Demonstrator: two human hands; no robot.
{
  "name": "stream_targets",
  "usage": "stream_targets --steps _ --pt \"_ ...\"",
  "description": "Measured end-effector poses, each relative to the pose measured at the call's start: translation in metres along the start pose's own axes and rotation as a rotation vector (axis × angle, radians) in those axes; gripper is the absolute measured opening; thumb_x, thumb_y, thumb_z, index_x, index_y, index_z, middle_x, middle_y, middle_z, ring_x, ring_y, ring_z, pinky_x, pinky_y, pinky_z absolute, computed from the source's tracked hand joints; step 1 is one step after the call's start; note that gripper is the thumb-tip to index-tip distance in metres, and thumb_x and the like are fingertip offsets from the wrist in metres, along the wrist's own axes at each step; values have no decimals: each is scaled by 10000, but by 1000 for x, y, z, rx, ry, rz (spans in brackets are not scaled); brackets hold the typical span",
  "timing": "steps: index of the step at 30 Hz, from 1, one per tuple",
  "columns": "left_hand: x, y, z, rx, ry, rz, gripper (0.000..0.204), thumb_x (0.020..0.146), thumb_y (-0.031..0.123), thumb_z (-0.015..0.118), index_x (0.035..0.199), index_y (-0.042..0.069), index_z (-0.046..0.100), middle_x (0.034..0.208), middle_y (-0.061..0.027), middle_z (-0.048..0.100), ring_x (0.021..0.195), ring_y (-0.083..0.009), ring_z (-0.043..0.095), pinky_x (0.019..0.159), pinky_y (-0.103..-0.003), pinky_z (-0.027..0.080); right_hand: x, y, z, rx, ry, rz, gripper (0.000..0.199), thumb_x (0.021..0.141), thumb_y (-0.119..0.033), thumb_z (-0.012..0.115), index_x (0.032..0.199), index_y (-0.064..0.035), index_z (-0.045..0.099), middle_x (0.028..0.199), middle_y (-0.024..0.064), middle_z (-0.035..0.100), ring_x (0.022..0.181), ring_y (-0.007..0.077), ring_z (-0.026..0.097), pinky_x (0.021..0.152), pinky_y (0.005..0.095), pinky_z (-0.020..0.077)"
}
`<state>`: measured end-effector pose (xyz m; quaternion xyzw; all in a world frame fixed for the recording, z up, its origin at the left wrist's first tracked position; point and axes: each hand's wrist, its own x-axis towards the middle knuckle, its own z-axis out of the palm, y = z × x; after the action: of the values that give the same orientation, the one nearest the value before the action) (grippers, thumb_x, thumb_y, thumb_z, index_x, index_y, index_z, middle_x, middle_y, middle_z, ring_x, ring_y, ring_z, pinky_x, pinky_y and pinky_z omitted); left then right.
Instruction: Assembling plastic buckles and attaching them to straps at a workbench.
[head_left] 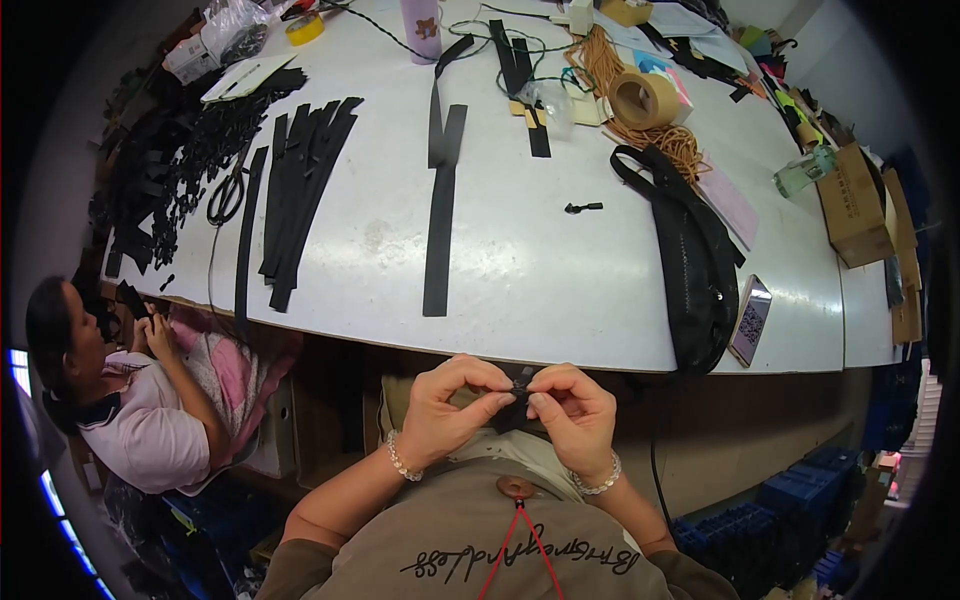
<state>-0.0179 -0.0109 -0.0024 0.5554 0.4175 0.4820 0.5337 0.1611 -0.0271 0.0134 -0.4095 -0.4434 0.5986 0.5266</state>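
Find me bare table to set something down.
The widest bare patch of table lies ahead of your right hand, between the long black strip and black bag. A narrower one separates that strip from the strip pile. Crowded: around the black heap at left and the tan roll.

Your white tabletop (370, 240) is smooth and glossy — the long black strap (440, 240) looks matt, like cloth. Your bracelets (401, 458) are shiny, clear beads, your brown shirt (430, 515) matt cloth. The phone (751, 320) looks glossy, the box (855, 205) matt cardboard — the black piece (520, 384) you hold is too small to judge.
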Motion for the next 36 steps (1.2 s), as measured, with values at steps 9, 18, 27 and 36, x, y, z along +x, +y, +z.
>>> stream_targets --steps 9,18,27,36 --pt "-20 -54 7 -303 76 -596 47 859 26 661 869 24 616 813 2 641 717 -24 564 639 -170 451 -1 51 -11 -90 114 491 99 858 -32 651 944 14 635 713 29 623 572 62 575 510 199 482" --pt "-14 -84 15 -459 189 -769 95 865 105 678 893 20 647 775 -3 658 646 -31 571 546 -172 436 5 85 -17 425 247 721 100 886 -117 642 886 -21 613 690 15 579 590 102 571 513 245 469" --pt "-7 -86 19 -653 132 -774 135 889 146 650 858 16 664 755 -25 676 605 -63 595 517 -184 438 5 101 -7 455 399 632 78 875 -83 638 828 -31 602 666 9 559 543 93 499 504 236 413" --pt "-6 -94 8 -571 125 -832 99 886 118 637 884 22 663 792 -20 668 663 -70 598 564 -203 452 7 101 13 439 592 531 35 865 -26 617 833 -26 603 689 -3 565 551 64 481 500 216 407"
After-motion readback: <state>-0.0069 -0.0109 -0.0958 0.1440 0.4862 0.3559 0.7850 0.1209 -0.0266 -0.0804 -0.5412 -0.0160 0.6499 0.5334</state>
